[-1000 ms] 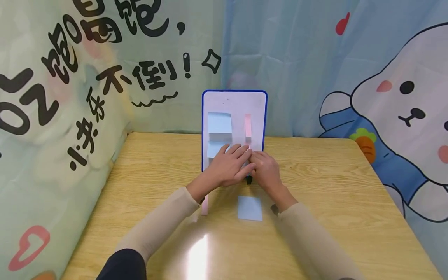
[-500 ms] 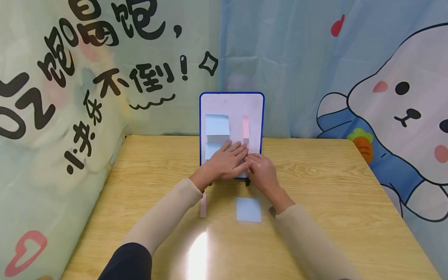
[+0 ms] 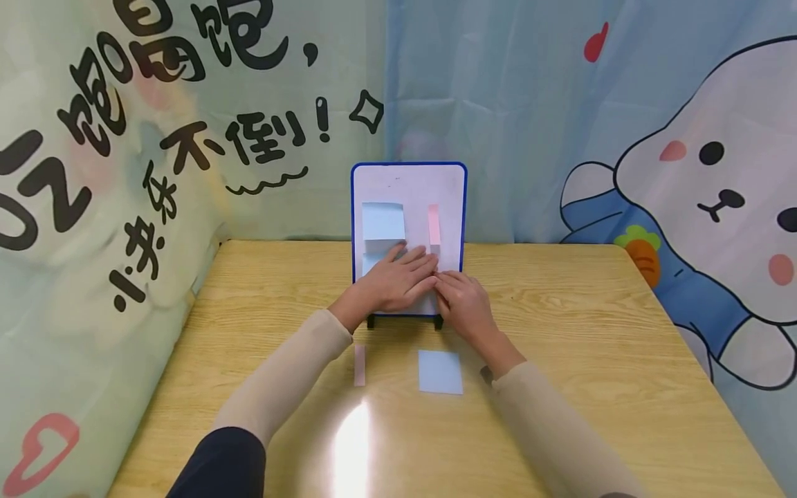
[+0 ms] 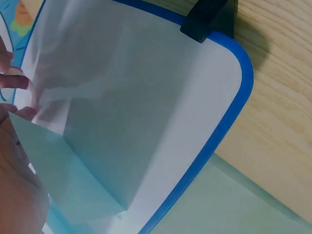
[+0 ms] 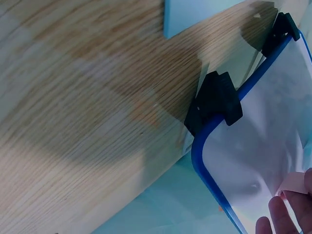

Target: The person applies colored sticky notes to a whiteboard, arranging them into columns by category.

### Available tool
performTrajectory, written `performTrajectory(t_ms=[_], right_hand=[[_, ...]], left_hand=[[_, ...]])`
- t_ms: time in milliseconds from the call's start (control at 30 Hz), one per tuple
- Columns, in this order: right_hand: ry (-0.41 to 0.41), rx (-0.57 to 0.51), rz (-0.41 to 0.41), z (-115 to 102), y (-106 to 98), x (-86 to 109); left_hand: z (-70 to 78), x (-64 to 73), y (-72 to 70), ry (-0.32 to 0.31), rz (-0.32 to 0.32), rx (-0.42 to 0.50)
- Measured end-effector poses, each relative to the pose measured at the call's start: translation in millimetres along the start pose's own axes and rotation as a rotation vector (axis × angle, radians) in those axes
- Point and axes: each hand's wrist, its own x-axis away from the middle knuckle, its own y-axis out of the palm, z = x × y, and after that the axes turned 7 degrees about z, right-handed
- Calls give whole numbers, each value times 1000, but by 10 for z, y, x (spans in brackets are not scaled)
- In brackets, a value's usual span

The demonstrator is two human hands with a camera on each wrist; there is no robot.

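A whiteboard (image 3: 411, 183) with a blue frame stands upright on black feet (image 3: 371, 321). My left hand (image 3: 396, 282) lies with fingers extended over its lower middle, thumb reaching toward the right hand. My right hand (image 3: 465, 304) is at the board's lower right, fingers curled. It pinches a pink paper strip (image 5: 294, 183), which bends out from the board in the right wrist view. Above the hands, a blue sticky note (image 3: 382, 221) and another pink strip (image 3: 434, 225) are stuck on the board. A further blue note (image 4: 92, 180) sticks out beside my left palm.
On the wooden table (image 3: 286, 277), a loose blue sheet (image 3: 440, 372) and a narrow pink strip (image 3: 360, 365) lie in front of the board. A printed curtain (image 3: 486, 124) hangs behind and along the left side.
The left hand has shifted slightly up and left, showing more of the board's bottom edge and feet. The right hand stays at the lower right. The whole view has drifted slightly.
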Motion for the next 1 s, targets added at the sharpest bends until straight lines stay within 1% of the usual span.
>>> performTrajectory(t_ms=[200, 333, 567, 833, 1000], right_hand=[[-22, -33, 30, 44, 23, 10], [-20, -18, 33, 88, 41, 6], [-28, -2, -18, 150, 66, 2], [-63, 0, -76, 159, 93, 91], [-75, -11, -64, 150, 100, 109]], left_hand=[[-30, 28, 17, -4, 4, 24], [-39, 26, 11, -15, 3, 37], [-36, 26, -1, -22, -8, 44], [-37, 26, -3, -20, 4, 60], [-40, 21, -11, -13, 14, 64]])
